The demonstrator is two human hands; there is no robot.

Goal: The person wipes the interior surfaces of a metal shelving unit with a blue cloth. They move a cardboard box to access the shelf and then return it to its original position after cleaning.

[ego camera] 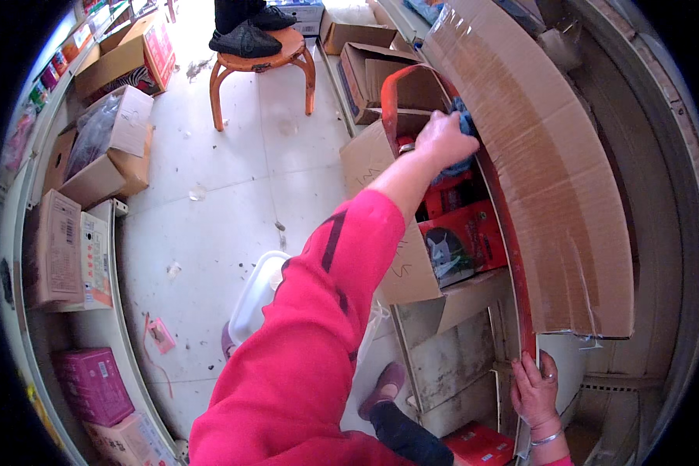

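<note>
My left hand [447, 140] reaches out over an open cardboard box and holds a bunched blue cloth [458, 170] against the red-fronted shelf edge [504, 227]. Part of the cloth is hidden behind the fingers. Beside that hand, a red-orange strip [389, 96] arches up in a loop. Red packages [489, 233] fill the box [410, 274] below it. My right hand [534, 384], wearing a ring and a bracelet, grips the near end of the same shelf edge. A long cardboard carton [559, 175] lies on this shelf.
A person's black shoes [247, 41] stand on an orange wooden stool [262, 55] ahead. A white plastic basin [256, 297] sits on the floor, partly behind my sleeve. Open cartons [122, 145] and boxes [93, 384] line the left shelves. Small litter dots the tiles.
</note>
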